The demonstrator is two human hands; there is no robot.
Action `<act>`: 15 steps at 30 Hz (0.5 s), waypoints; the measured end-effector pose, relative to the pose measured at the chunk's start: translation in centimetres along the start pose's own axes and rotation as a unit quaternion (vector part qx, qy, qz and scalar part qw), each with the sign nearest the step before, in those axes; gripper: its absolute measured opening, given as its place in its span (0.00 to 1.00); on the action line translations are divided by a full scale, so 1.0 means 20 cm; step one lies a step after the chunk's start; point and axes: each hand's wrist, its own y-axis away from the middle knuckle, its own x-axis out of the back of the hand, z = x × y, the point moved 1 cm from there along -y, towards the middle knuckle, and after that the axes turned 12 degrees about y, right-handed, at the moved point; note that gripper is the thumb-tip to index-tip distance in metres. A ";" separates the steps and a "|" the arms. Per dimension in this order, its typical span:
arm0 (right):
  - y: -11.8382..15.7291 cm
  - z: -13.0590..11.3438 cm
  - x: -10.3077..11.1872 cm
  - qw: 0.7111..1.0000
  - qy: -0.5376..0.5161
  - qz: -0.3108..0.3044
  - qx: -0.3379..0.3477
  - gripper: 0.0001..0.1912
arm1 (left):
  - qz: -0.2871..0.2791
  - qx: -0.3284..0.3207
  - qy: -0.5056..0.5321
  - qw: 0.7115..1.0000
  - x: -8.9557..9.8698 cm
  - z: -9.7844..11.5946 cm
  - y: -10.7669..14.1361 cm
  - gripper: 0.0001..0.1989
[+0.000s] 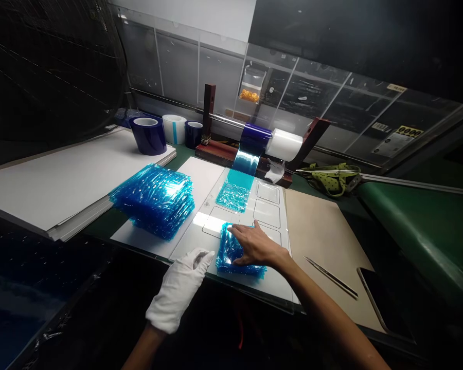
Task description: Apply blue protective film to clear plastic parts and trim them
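My right hand [254, 243], bare, rests with its fingers spread on a small stack of blue film-covered sheets [228, 257] near the front of the glass plate [193, 234]. To the left of that stack, my left hand [185, 280] wears a white glove; its thumb and fingers curve round with a gap between them and nothing visible inside. A taller stack of blue film pieces [154, 198] lies on white paper at the left. Blue film [235, 192] runs down from a blue roll [255, 137] onto the plate, behind my right hand.
A white roll [285, 144] shares the wooden stand [312, 139]. Other rolls [148, 134] stand at the back left beside white boards [61, 174]. Tweezers [331, 277] and a phone [384, 300] lie on brown board [320, 221] at the right. A green pouch [334, 179] is behind.
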 end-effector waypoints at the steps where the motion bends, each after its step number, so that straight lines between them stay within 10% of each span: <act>1: 0.00 0.00 0.01 1.000 0.002 -0.002 0.001 0.43 | -0.001 -0.002 0.000 1.000 0.00 0.00 0.00 0.18; 15: -0.03 0.05 0.10 0.997 -0.059 -0.049 0.031 0.48 | -0.023 0.049 0.076 0.996 0.02 0.06 -0.08 0.22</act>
